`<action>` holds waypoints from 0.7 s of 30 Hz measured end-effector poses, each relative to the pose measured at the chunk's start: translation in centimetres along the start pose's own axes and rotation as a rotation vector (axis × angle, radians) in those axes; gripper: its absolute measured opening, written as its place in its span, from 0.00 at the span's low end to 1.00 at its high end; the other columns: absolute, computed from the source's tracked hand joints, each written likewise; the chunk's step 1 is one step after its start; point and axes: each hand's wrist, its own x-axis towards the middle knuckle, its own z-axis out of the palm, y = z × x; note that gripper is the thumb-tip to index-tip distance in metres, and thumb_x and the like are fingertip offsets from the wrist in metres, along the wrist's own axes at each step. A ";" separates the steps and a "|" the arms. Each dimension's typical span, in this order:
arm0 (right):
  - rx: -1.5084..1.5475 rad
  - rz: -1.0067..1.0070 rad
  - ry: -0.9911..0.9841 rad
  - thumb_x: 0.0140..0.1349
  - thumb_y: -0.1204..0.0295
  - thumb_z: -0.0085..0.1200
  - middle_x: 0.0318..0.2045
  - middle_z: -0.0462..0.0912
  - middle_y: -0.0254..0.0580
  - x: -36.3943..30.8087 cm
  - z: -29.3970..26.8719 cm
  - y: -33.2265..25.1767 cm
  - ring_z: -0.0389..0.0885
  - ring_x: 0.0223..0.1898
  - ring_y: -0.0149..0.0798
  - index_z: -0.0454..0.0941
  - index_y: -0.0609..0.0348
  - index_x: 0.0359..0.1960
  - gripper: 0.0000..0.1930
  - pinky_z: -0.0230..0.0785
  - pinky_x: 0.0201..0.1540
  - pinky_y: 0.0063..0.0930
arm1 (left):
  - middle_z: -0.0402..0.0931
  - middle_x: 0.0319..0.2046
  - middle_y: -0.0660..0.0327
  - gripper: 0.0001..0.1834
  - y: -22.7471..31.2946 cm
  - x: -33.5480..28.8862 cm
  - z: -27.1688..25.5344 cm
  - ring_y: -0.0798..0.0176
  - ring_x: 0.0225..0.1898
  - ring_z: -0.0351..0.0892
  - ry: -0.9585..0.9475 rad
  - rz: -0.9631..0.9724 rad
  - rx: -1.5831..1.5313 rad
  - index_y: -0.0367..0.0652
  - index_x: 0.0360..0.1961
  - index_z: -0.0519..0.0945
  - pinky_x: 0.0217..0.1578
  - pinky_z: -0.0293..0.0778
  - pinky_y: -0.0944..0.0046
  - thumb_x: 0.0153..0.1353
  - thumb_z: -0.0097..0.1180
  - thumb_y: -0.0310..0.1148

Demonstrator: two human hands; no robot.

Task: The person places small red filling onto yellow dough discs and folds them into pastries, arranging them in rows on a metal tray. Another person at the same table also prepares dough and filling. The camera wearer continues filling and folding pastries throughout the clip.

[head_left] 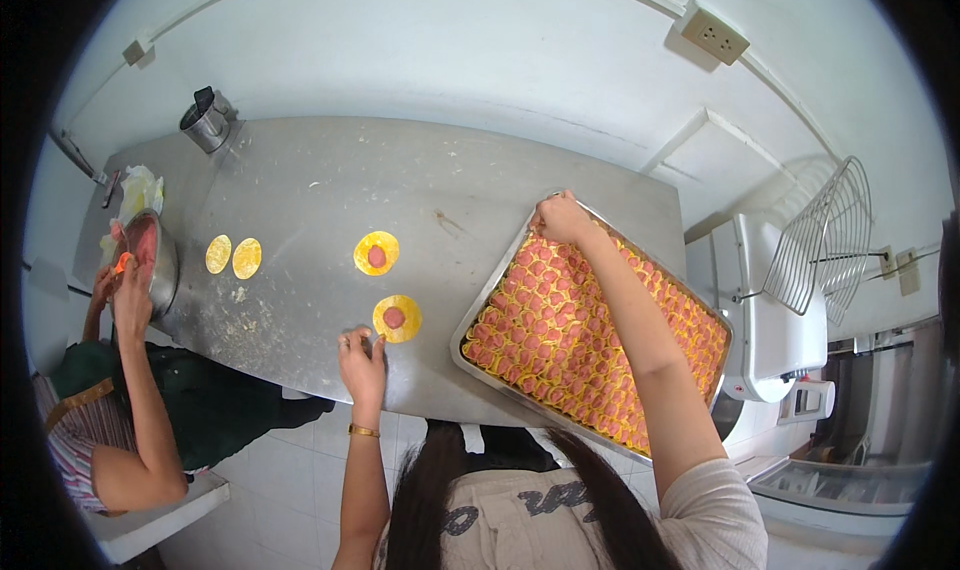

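My right hand (563,218) is at the far left corner of a metal tray (462,342). Its fingers are closed and point down; whatever they hold is hidden. Rows of small yellow dumplings with pink filling (545,315) cover the tray. Over the table's near edge, my left hand (362,370) has its fingers loosely bent and apart, with nothing in them. Just beyond it lies a yellow dough round (412,322) with a ball of pink filling (394,317) on it. A second filled dough round (377,254) lies farther back.
Two plain dough rounds (232,257) lie left on the floury steel table (310,190). At far left, a co-worker's hands (125,290) hold an orange-handled tool by a bowl of pink filling (160,270). A metal cup (205,125) stands behind; a wire rack (825,240) is at right.
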 end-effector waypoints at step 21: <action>0.508 0.149 0.264 0.49 0.74 0.52 0.36 0.78 0.51 0.3 9.9 -25.0 0.75 0.43 0.52 0.79 0.62 0.33 0.10 0.70 0.46 0.40 | 0.78 0.29 0.53 0.09 -0.8 2.0 2.5 0.59 0.29 0.80 -0.025 -0.061 -0.488 0.35 0.36 0.74 0.34 0.75 0.63 0.53 0.56 0.18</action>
